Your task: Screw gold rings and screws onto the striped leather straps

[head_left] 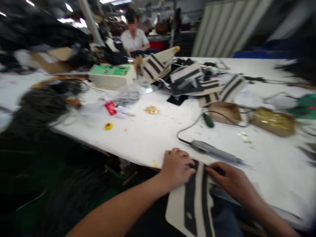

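1. Two bare hands hold a striped panel at the near edge of the table: the left hand curls over its upper left, thumb pressing; the right hand pinches the opposite edge, fingertips nearly together.
2. Its dark stripes are on, with one pale oval (fitting or hole, unclear); what remains is uncertain. The bottom is cut off, the underside hidden.
3. Beyond, a corded tool lies unheld.
4. Farther, similar striped pieces overlap, perhaps finished, perhaps waiting.
5. Blur obscures the background.
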`<state>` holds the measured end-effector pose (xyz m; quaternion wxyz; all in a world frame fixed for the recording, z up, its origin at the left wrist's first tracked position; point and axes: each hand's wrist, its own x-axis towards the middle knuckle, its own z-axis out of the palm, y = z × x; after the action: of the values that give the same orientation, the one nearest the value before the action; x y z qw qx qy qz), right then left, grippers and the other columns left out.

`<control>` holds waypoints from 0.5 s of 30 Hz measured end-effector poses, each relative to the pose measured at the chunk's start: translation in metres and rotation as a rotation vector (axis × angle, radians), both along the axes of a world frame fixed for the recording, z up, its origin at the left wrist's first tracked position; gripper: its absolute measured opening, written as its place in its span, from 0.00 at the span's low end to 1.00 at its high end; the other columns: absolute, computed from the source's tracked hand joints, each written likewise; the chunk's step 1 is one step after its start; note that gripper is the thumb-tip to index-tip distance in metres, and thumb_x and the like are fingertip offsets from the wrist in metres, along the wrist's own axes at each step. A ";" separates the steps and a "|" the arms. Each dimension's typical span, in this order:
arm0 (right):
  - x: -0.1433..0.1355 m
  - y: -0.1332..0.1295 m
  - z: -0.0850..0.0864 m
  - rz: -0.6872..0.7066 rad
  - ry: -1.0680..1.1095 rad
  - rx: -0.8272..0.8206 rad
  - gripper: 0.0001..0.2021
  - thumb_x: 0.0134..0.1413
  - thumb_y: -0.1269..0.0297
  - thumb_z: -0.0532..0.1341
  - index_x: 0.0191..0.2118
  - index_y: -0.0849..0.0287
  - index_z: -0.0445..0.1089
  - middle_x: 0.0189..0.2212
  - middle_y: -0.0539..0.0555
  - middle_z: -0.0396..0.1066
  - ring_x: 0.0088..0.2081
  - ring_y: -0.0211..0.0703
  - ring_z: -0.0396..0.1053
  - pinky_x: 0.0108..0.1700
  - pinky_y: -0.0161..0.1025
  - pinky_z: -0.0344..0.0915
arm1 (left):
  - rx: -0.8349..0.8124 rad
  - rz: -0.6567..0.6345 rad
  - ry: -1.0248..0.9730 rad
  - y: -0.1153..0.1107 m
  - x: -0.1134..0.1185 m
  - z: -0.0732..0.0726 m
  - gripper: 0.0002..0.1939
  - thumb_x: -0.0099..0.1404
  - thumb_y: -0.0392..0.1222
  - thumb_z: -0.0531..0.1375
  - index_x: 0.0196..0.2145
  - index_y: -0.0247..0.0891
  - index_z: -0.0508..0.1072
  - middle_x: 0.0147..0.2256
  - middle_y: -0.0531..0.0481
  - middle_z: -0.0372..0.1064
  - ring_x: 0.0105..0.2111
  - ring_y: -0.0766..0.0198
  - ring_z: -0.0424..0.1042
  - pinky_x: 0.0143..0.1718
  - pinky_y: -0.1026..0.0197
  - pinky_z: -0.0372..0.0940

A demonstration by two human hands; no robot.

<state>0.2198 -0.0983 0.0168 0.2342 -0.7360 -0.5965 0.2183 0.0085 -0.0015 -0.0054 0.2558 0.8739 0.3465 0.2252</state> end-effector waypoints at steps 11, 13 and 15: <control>-0.023 0.012 0.021 0.087 0.191 -0.084 0.08 0.66 0.61 0.60 0.36 0.56 0.74 0.32 0.49 0.73 0.36 0.43 0.70 0.40 0.39 0.64 | -0.011 0.000 -0.042 0.000 0.004 -0.013 0.07 0.64 0.46 0.70 0.41 0.48 0.81 0.53 0.51 0.77 0.56 0.50 0.66 0.52 0.43 0.60; -0.026 0.017 0.019 0.108 0.190 -0.094 0.07 0.66 0.63 0.60 0.36 0.56 0.73 0.33 0.49 0.73 0.37 0.42 0.70 0.42 0.39 0.63 | -0.007 -0.004 -0.037 0.001 0.004 -0.014 0.06 0.65 0.46 0.69 0.41 0.48 0.81 0.54 0.51 0.76 0.56 0.50 0.66 0.52 0.43 0.60; -0.027 0.022 0.014 0.114 0.179 -0.101 0.07 0.66 0.63 0.60 0.35 0.55 0.73 0.33 0.49 0.72 0.37 0.42 0.69 0.42 0.39 0.63 | -0.007 -0.011 -0.038 0.003 0.003 -0.015 0.06 0.66 0.46 0.69 0.41 0.48 0.81 0.54 0.51 0.76 0.57 0.50 0.66 0.52 0.43 0.59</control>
<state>0.1932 -0.0765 0.0309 0.2363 -0.6893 -0.6023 0.3259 0.0119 0.0010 -0.0205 0.2666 0.8706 0.3375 0.2391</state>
